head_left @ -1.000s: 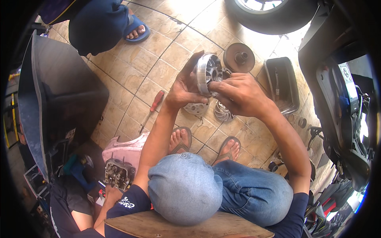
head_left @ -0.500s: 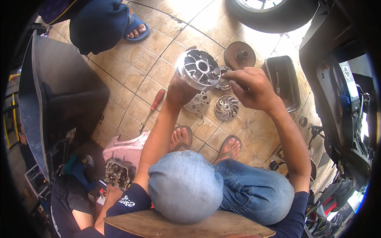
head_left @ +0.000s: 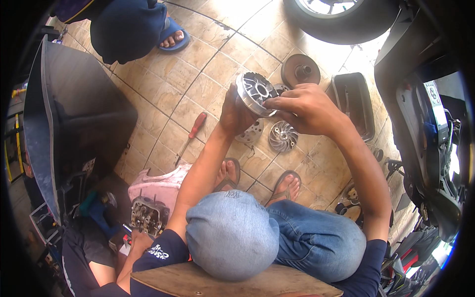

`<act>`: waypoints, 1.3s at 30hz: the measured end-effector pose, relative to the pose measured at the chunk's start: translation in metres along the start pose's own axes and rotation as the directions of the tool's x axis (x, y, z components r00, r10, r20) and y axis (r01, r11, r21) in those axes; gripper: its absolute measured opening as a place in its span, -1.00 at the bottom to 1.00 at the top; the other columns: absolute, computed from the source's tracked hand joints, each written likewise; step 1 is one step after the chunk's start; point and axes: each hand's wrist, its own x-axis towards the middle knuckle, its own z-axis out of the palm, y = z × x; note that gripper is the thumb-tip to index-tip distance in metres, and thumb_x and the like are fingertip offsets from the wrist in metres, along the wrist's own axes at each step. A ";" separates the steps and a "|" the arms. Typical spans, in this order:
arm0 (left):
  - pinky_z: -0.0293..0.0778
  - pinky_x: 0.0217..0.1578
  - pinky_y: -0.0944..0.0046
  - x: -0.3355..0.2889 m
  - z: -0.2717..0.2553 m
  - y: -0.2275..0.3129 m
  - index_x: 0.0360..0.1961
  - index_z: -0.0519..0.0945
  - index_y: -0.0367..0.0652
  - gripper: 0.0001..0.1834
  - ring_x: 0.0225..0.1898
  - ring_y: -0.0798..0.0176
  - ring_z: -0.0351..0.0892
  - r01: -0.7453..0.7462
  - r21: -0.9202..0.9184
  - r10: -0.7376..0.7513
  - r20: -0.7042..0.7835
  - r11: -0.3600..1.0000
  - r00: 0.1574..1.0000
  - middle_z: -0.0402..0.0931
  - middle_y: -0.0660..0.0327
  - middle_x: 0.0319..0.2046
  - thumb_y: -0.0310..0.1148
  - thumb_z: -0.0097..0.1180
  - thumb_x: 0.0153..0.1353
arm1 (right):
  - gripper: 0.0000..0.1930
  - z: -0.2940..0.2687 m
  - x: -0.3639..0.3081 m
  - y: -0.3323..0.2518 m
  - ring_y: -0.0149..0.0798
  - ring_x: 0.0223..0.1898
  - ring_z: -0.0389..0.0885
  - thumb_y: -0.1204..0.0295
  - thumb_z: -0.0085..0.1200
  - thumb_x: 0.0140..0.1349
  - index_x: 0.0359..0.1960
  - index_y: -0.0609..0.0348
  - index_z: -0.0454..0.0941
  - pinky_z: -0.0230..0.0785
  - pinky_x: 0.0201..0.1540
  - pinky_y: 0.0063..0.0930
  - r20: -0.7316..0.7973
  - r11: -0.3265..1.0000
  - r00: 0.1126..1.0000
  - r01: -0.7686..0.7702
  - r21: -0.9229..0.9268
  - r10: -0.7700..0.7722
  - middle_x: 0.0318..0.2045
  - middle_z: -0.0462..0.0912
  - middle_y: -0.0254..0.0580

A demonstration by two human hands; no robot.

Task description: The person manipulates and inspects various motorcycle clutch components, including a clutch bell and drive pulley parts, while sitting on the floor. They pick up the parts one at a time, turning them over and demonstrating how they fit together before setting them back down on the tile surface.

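Note:
My left hand (head_left: 232, 114) is closed round the rim of a silver metal variator housing (head_left: 258, 94), a round drum with ribs and a central hole. It is held up above the floor, its ribbed face tilted toward the right. My right hand (head_left: 314, 110) is at the housing's right edge with its fingers bent and pressed together; whatever they may pinch is hidden. Below on the tiles lie a finned metal fan disc (head_left: 283, 136) and a perforated round plate (head_left: 251, 132), partly covered by my left hand. A brownish pulley disc (head_left: 297, 72) with a central shaft lies beyond.
A red-handled screwdriver (head_left: 197, 125) lies left of my hands. To the right stands a dark oblong tray (head_left: 372, 116). A pink panel (head_left: 158, 183) and an engine head (head_left: 148, 215) are at lower left, beside another person's hand (head_left: 141, 243). A wheel (head_left: 341, 27) stands at the far right.
The variator housing has come nearer and slightly right in my left hand, its face turned more to the right. My right fingers have closed in on its edge.

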 end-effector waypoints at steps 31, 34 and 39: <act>0.59 0.07 -0.23 0.012 -0.004 0.006 0.34 0.40 -0.02 -0.10 0.23 -0.08 0.53 0.088 -0.194 -0.089 0.003 0.977 0.996 0.48 0.03 0.24 0.51 -0.22 0.33 | -0.73 0.019 -0.009 0.018 -0.13 -0.45 0.71 0.33 0.33 0.20 -0.05 -0.05 0.66 0.43 -0.33 -0.25 -0.195 0.998 0.981 -0.002 -0.069 -0.011 -0.44 0.76 -0.26; 0.58 0.06 -0.23 0.012 -0.001 0.008 0.33 0.41 0.00 -0.11 0.22 -0.07 0.53 0.103 -0.188 -0.111 -0.034 0.977 0.993 0.49 0.05 0.23 0.51 -0.22 0.32 | -0.67 0.018 -0.009 0.023 -0.15 -0.44 0.72 0.33 0.33 0.20 0.03 -0.12 0.69 0.44 -0.33 -0.25 -0.125 0.995 0.992 0.002 -0.096 -0.014 -0.37 0.79 -0.24; 0.63 -0.13 -0.05 0.013 0.010 0.009 0.26 0.45 -0.03 -0.13 0.08 0.00 0.62 0.116 -0.155 -0.131 -0.087 0.981 0.988 0.56 0.08 0.10 0.51 -0.25 0.33 | -0.65 0.013 -0.007 0.025 -0.11 -0.45 0.70 0.34 0.32 0.19 0.05 -0.20 0.72 0.43 -0.37 -0.25 -0.023 0.995 1.000 0.000 -0.104 -0.002 -0.43 0.77 -0.22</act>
